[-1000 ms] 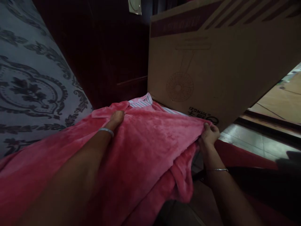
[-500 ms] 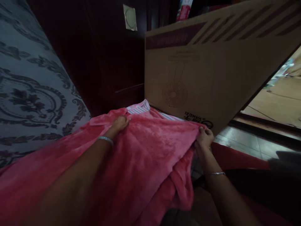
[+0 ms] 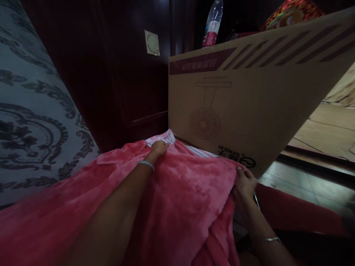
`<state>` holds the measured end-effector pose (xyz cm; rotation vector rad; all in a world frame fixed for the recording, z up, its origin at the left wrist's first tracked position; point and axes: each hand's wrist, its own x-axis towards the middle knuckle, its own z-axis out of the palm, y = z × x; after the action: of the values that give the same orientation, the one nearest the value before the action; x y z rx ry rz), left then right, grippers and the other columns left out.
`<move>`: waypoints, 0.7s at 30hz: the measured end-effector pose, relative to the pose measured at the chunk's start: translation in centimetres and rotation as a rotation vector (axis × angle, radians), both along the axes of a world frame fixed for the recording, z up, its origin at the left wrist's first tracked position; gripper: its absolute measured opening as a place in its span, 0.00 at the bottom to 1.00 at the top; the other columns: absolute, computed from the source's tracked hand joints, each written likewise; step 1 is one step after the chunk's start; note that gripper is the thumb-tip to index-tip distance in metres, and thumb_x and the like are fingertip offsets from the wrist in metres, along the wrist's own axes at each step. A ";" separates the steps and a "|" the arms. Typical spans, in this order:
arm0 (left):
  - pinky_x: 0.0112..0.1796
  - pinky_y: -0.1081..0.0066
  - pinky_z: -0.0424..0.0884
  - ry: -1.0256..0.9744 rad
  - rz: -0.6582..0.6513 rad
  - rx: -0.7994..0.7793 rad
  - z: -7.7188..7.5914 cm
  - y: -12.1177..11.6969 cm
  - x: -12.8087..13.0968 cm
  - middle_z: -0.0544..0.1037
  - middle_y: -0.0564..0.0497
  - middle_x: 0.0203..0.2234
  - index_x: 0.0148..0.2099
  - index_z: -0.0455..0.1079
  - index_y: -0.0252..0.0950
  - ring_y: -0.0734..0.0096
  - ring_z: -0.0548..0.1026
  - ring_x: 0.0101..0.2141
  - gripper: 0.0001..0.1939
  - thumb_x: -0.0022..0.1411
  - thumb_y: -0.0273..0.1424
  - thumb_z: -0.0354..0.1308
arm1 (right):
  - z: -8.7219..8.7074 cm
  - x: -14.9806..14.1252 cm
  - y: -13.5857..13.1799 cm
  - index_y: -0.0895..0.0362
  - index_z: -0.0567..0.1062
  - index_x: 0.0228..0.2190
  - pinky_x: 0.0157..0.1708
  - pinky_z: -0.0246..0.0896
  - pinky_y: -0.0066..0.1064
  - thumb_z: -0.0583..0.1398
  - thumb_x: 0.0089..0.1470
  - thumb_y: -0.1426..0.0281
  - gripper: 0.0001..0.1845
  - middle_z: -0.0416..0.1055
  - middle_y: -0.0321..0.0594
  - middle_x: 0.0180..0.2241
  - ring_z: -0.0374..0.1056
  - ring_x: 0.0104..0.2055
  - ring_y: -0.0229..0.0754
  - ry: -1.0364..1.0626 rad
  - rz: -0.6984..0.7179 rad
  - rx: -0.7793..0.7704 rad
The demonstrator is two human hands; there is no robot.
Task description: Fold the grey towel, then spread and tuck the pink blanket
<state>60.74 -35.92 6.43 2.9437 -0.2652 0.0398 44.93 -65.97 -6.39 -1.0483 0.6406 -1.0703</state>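
A pink plush blanket [image 3: 188,184] spreads across the lower middle of the head view, its right part hanging in folds. My left hand [image 3: 160,147] is closed on the blanket near its far edge, beside a turned-up corner of striped cloth [image 3: 169,136]. At the far right corner, my right hand [image 3: 246,181] pinches the blanket's edge between thumb and fingers. More striped cloth [image 3: 201,151] shows along the far edge, between the blanket and a cardboard box. What lies under the blanket is hidden.
The large cardboard box [image 3: 222,111] stands just beyond the blanket, with a plastic bottle [image 3: 212,27] behind its top edge. A dark red wooden panel [image 3: 124,74] carries a switch plate [image 3: 152,43]. Patterned wallpaper [image 3: 36,111] is at left, floor tiles [image 3: 296,181] at right.
My left hand has moved right along the far edge, closer to the striped corner. My right hand keeps its pinch on the corner. The view has tilted up, showing more of the bottle.
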 end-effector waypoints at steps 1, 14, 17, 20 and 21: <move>0.48 0.67 0.70 0.014 -0.014 0.005 0.0 -0.5 0.4 0.80 0.38 0.51 0.50 0.78 0.33 0.56 0.77 0.52 0.21 0.70 0.41 0.49 | 0.1 -0.1 0.1 0.56 0.73 0.30 0.31 0.63 0.33 0.67 0.33 0.55 0.23 0.69 0.33 0.28 0.64 0.29 0.38 -0.002 0.005 -0.016; 0.46 0.64 0.69 -0.195 0.093 -0.052 0.4 -2.9 3.1 0.78 0.37 0.50 0.50 0.76 0.34 0.54 0.75 0.50 0.19 0.69 0.31 0.45 | 2.1 -0.2 -0.3 0.56 0.73 0.29 0.36 0.62 0.32 0.67 0.38 0.56 0.20 0.70 0.33 0.29 0.64 0.33 0.38 -0.051 -0.036 -0.166; 0.43 0.63 0.69 -0.252 0.155 -0.106 2.6 -2.4 4.8 0.79 0.38 0.46 0.51 0.76 0.34 0.54 0.76 0.46 0.20 0.69 0.33 0.45 | 2.9 0.8 -0.2 0.56 0.72 0.30 0.38 0.62 0.33 0.65 0.41 0.55 0.19 0.68 0.33 0.29 0.64 0.34 0.39 -0.056 -0.086 -0.259; 0.40 0.62 0.70 -0.258 0.216 -0.175 2.9 -2.1 6.2 0.79 0.37 0.46 0.53 0.74 0.33 0.53 0.76 0.44 0.21 0.69 0.34 0.44 | 2.4 1.9 0.3 0.55 0.70 0.29 0.37 0.61 0.33 0.64 0.40 0.54 0.20 0.67 0.32 0.28 0.62 0.32 0.38 -0.049 -0.117 -0.240; 0.41 0.61 0.70 -0.241 0.237 -0.217 2.4 -2.1 6.4 0.79 0.37 0.47 0.54 0.74 0.33 0.52 0.76 0.45 0.20 0.69 0.33 0.44 | 2.1 2.2 0.5 0.55 0.70 0.29 0.36 0.60 0.33 0.64 0.39 0.54 0.20 0.66 0.32 0.28 0.61 0.31 0.38 -0.046 -0.118 -0.236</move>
<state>67.10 -38.03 8.86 2.7344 0.0545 0.4292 47.13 -65.48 -4.29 -1.1960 0.5540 -1.2926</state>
